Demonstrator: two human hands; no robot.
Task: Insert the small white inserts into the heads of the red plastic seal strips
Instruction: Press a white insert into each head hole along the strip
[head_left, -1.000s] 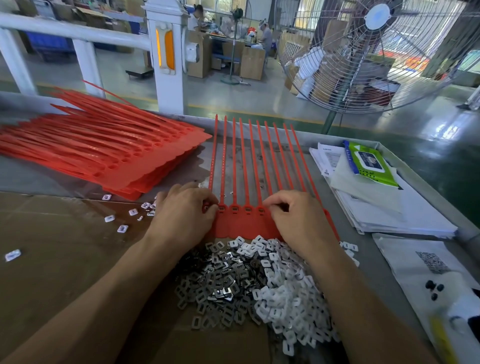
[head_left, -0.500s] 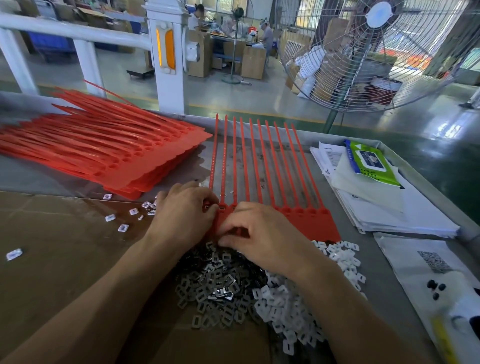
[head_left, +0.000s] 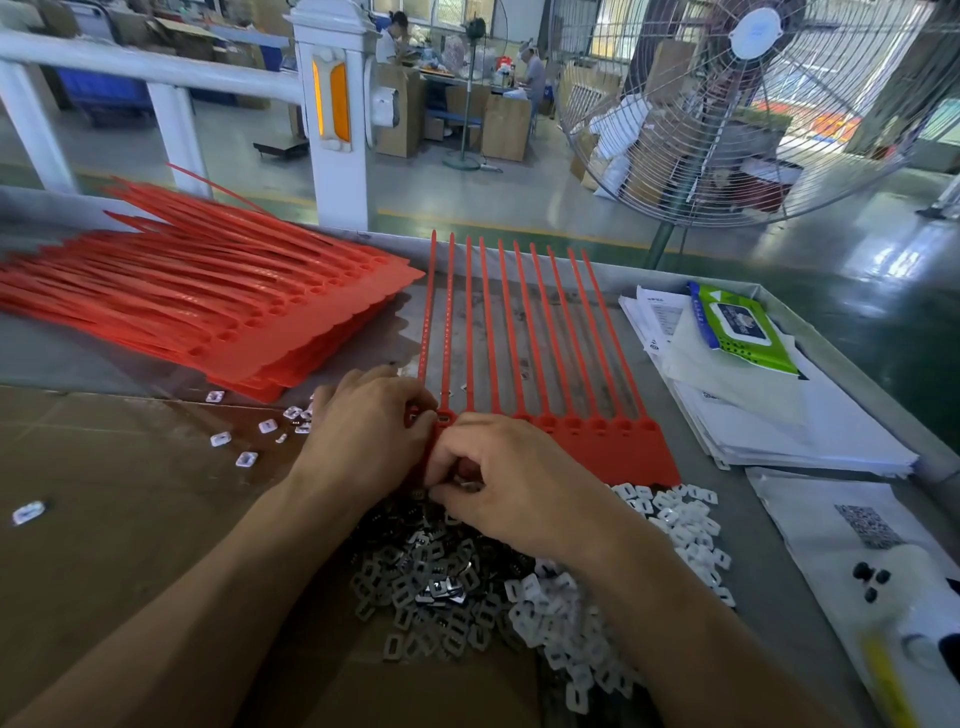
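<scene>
on the table (head_left: 582, 306), both hands pinch at red seal strips (head_left: 524, 332)

One head-worn camera looks forward and down, close over the worktable (head_left: 545, 322).

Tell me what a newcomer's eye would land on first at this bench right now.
Probably the comb of red seal strips fanned across the middle of the table, with both hands at its near left corner: left hand on the heads, right hand at the near edge. Next, the heap of white inserts below the hands, and the stack of red strips far left.
</scene>
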